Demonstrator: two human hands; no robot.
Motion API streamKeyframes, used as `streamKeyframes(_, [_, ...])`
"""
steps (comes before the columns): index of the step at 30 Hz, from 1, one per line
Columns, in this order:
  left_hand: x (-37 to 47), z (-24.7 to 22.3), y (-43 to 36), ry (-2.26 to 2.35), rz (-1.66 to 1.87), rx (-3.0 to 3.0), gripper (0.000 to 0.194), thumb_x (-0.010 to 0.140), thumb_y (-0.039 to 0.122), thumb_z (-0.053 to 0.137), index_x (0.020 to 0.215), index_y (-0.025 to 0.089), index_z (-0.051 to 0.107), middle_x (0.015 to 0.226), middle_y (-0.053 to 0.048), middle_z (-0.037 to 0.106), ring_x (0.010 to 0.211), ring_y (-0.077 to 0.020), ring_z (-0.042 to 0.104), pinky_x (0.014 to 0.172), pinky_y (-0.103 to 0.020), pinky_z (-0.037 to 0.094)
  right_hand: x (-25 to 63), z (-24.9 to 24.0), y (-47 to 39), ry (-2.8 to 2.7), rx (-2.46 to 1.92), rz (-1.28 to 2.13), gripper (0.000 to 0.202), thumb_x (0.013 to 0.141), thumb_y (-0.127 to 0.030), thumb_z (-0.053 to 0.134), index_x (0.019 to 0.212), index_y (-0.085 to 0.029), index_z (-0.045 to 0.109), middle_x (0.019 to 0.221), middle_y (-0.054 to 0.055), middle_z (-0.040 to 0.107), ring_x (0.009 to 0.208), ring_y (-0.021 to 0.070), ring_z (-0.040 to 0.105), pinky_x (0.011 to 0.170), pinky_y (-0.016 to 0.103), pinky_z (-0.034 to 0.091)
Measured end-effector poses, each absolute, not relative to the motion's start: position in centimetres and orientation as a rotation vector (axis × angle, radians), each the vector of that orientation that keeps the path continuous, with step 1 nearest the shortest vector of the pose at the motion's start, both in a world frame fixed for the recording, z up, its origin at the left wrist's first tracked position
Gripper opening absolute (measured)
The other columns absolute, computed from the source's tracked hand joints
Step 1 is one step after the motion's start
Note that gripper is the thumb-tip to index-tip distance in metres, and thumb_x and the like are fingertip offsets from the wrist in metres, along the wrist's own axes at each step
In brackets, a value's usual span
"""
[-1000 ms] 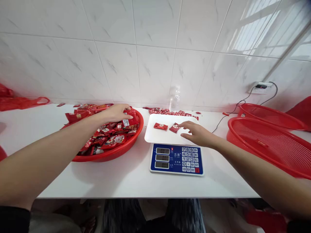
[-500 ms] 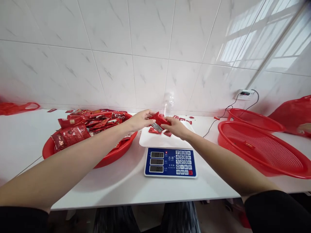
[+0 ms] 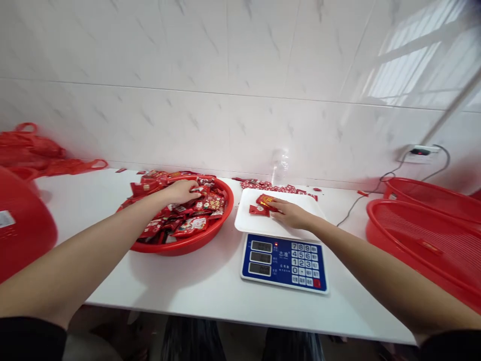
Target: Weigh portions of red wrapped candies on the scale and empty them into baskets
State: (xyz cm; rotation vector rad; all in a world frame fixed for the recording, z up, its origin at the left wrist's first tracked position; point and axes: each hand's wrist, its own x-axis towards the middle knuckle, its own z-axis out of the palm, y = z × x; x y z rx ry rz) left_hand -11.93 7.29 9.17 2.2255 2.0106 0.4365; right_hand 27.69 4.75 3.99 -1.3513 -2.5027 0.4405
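Note:
My left hand (image 3: 183, 192) reaches over the red basket (image 3: 199, 245) on the left, which is heaped with small shiny red snack packets (image 3: 191, 226). Its fingers are bent and a little apart, touching the top packets, and I see none lifted. Over the white pan (image 3: 251, 225) of a digital scale, my right hand (image 3: 287, 213) pinches a red and gold packet (image 3: 265, 201). Another small red packet (image 3: 258, 210) lies on the pan just beneath it. The scale's blue panel (image 3: 284, 263) faces me, its readings too blurred to read.
Behind the pan, small red packets (image 3: 263, 185) lie along the wall beside a clear plastic container (image 3: 280, 168). Red plastic baskets (image 3: 379, 220) stand at the right, near a wall socket (image 3: 419, 154) and its cable. Far left are a red tub (image 3: 22, 235) and red bags (image 3: 33, 150).
My hands were together over the pan on a red packet. Now they are apart: the left has moved to the basket, the right stays low over the pan. The view has swung left.

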Motion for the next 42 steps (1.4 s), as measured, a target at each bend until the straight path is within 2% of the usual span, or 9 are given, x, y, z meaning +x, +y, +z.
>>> streamKeyframes(4, [-13.3, 9.1, 6.4, 1.975, 0.169, 2.337, 0.057, 0.069, 0.056, 0.059, 0.113, 0.02, 0.062, 0.115, -0.01, 0.065, 0.098, -0.0274, 0.062, 0.082, -0.031, 0.046, 28.0, 3.6, 4.1, -2.54, -1.414, 0.379, 0.053, 0.09, -0.046, 0.044, 0.141, -0.032, 0.041, 0.152, 0.002, 0.031, 0.135, 0.0283, 0.035, 0.109, 0.045, 0.031])
streamKeyframes(8, [-12.6, 9.0, 6.0, 2.029, 0.2, 2.338, 0.043, 0.074, 0.05, 0.056, 0.106, 0.023, 0.065, 0.105, -0.006, 0.069, 0.093, -0.0247, 0.063, 0.082, -0.03, 0.045, 27.6, 3.9, 3.2, -2.559, -1.349, 0.333, 0.05, 0.089, -0.044, 0.047, 0.137, -0.028, 0.048, 0.148, 0.006, 0.037, 0.132, 0.0272, 0.039, 0.107, 0.043, 0.035])
streamKeyframes(15, [-11.5, 10.4, 5.8, 2.012, 0.346, 2.381, 0.026, 0.078, 0.04, 0.048, 0.082, 0.023, 0.067, 0.086, -0.003, 0.071, 0.083, -0.0223, 0.062, 0.076, -0.028, 0.044, 27.2, 5.3, 2.0, -2.537, -1.238, 0.311, 0.046, 0.089, -0.038, 0.049, 0.134, -0.026, 0.05, 0.143, 0.007, 0.044, 0.128, 0.0261, 0.044, 0.106, 0.044, 0.037])
streamKeyframes(22, [-10.5, 11.8, 5.4, 1.917, 0.865, 2.06, 0.029, 0.077, 0.047, 0.051, 0.082, 0.022, 0.065, 0.082, -0.003, 0.071, 0.079, -0.0233, 0.064, 0.072, -0.031, 0.048, 26.9, 6.1, 1.5, -2.475, -1.17, 0.369, 0.042, 0.088, -0.033, 0.051, 0.13, -0.029, 0.053, 0.139, 0.004, 0.049, 0.127, 0.0253, 0.046, 0.105, 0.045, 0.039])
streamKeyframes(27, [-5.4, 12.5, 3.8, 1.403, 1.152, 1.527, 0.032, 0.079, 0.05, 0.059, 0.092, 0.02, 0.06, 0.085, -0.003, 0.071, 0.077, -0.0213, 0.068, 0.07, -0.035, 0.055, 25.5, 6.8, 1.5, -2.251, -1.123, 0.629, 0.047, 0.088, -0.039, 0.053, 0.134, -0.027, 0.048, 0.135, 0.007, 0.053, 0.125, 0.0247, 0.048, 0.106, 0.046, 0.037])
streamKeyframes(31, [0.1, 11.8, 2.1, 1.18, 1.102, 1.393, 0.026, 0.082, 0.044, 0.061, 0.092, 0.02, 0.06, 0.087, -0.005, 0.072, 0.08, -0.0207, 0.069, 0.073, -0.036, 0.055, 24.0, 7.7, 1.5, -1.892, -0.979, 1.128, 0.054, 0.089, -0.045, 0.051, 0.138, -0.025, 0.039, 0.127, 0.011, 0.058, 0.111, 0.0208, 0.06, 0.094, 0.04, 0.05])
streamKeyframes(35, [4.1, 9.9, 0.6, 1.036, 0.92, 1.453, 0.028, 0.082, 0.044, 0.062, 0.09, 0.018, 0.062, 0.09, -0.007, 0.072, 0.086, -0.0207, 0.067, 0.082, -0.036, 0.053, 23.6, 8.0, 1.5, -1.648, -0.866, 1.404, 0.036, 0.089, -0.047, 0.05, 0.11, -0.019, 0.059, 0.099, 0.007, 0.068, 0.081, 0.0139, 0.066, 0.07, 0.027, 0.056])
streamKeyframes(37, [5.1, 9.2, 0.1, 1.0, 0.89, 1.477, 0.029, 0.081, 0.045, 0.062, 0.09, 0.018, 0.062, 0.091, -0.006, 0.072, 0.088, -0.0208, 0.067, 0.083, -0.037, 0.051, 24.1, 8.0, 1.7, -1.598, -0.889, 1.414, 0.029, 0.087, -0.044, 0.053, 0.092, -0.017, 0.06, 0.081, 0.004, 0.067, 0.066, 0.0115, 0.063, 0.061, 0.024, 0.054])
streamKeyframes(42, [3.7, 9.5, 0.1, 1.154, 0.913, 1.639, 0.024, 0.08, 0.041, 0.062, 0.093, 0.021, 0.064, 0.088, -0.002, 0.071, 0.083, -0.0178, 0.066, 0.076, -0.031, 0.051, 26.8, 8.1, 2.5, -1.377, -0.986, 1.309, 0.019, 0.087, -0.037, 0.054, 0.087, -0.018, 0.059, 0.076, 0.002, 0.068, 0.062, 0.0117, 0.062, 0.06, 0.024, 0.054])
